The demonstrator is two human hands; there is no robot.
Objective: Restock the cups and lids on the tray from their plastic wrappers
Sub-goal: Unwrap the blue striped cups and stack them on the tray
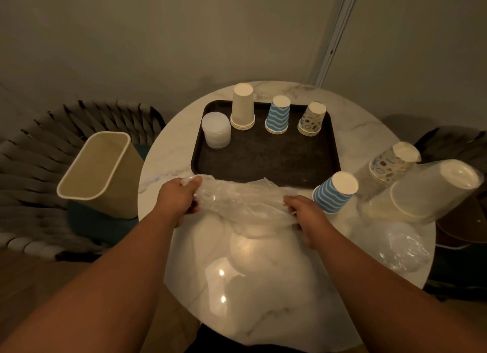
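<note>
A dark tray (pixel 263 155) on the round marble table holds a stack of clear lids (pixel 216 130), plain white cups (pixel 242 106), blue-striped cups (pixel 278 114) and patterned cups (pixel 312 119), all upside down. In front of the tray, my left hand (pixel 178 197) and my right hand (pixel 307 214) each grip one end of an empty clear plastic wrapper (pixel 242 200) stretched between them. To the right stand wrapped stacks: blue-striped cups (pixel 334 192), patterned cups (pixel 392 161) and white cups (pixel 432 192).
A beige waste bin (pixel 102 171) stands on a chair left of the table (pixel 263 287). Another crumpled clear wrapper (pixel 403 247) lies at the table's right edge. A dark chair (pixel 458 147) sits on the right.
</note>
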